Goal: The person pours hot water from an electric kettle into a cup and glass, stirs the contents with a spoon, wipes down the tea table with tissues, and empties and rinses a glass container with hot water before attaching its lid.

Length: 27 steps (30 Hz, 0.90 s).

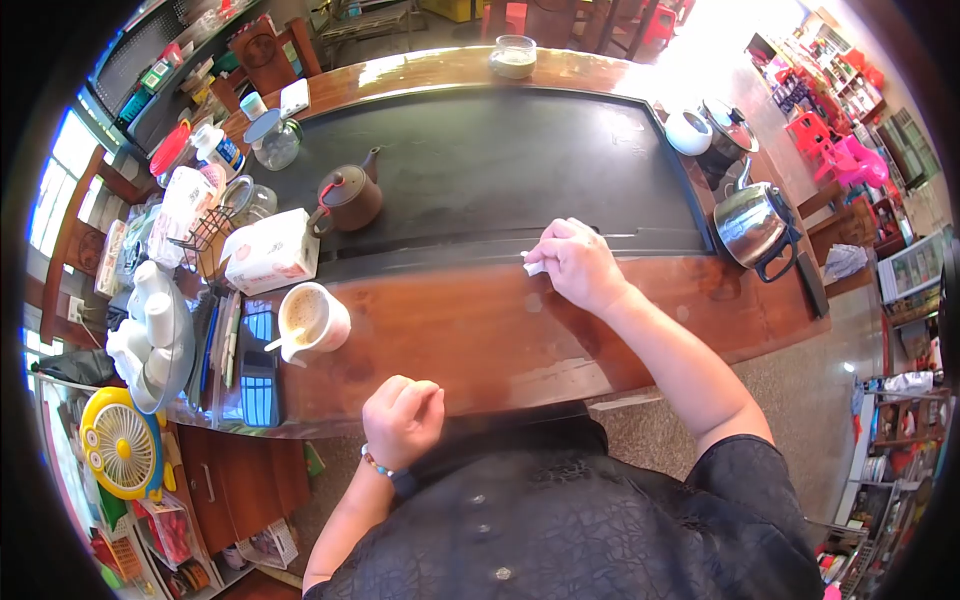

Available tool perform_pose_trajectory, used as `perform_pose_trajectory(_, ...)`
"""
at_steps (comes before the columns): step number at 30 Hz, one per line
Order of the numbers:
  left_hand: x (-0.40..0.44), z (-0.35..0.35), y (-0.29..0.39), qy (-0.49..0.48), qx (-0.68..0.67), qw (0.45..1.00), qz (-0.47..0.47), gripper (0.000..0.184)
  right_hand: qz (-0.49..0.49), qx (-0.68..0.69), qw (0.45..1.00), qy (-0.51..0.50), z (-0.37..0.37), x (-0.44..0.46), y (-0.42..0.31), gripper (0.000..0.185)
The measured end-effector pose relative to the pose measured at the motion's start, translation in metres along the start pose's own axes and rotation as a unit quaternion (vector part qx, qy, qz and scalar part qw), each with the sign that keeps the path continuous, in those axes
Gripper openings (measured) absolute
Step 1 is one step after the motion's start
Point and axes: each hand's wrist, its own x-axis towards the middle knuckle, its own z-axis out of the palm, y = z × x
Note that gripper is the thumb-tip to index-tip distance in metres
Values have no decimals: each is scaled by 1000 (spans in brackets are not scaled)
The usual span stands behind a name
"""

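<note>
My right hand [575, 262] pinches a small crumpled white tissue [535, 265] over the front wooden strip of the table, beside the edge of the dark tea tray [500, 170]. My left hand [403, 420] is curled closed at the table's near edge, with a beaded bracelet on the wrist; whether anything is inside its fingers is hidden. Up and to the left of it stands a white cup [314, 318] with a brown drink and a white spoon. A tissue pack [272, 252] lies behind the cup. The brown teapot [350, 196] rests on the tray's left part.
A steel kettle [754, 226] and a white pot [688, 132] stand at the right. Jars [273, 140], a bowl of white cups [155, 330] and a phone [259, 388] line the left side. A glass cup [514, 58] is at the far edge. A yellow fan [122, 443] stands lower left.
</note>
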Motion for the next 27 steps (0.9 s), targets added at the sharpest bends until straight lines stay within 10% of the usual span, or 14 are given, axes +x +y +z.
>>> perform_pose_trajectory(10, -4, 0, 0, -17, -4, 999, -41, 14, -40, 5, 999, 14, -12, -54, -50, 16)
perform_pose_trajectory(16, -3, 1, -2, -16, 4, 1000, -23, 13, 307, 357, 881, -47, -37, -27, 37, 13)
perform_pose_trajectory(22, -4, 3, -4, -5, 19, 1000, 8, 15, 463, -98, 880, 40, -63, 3, 155, 19)
perform_pose_trajectory(27, -4, 6, -3, 8, 25, 1000, 10, 14, 140, -130, 981, 43, 18, 16, 56, 15)
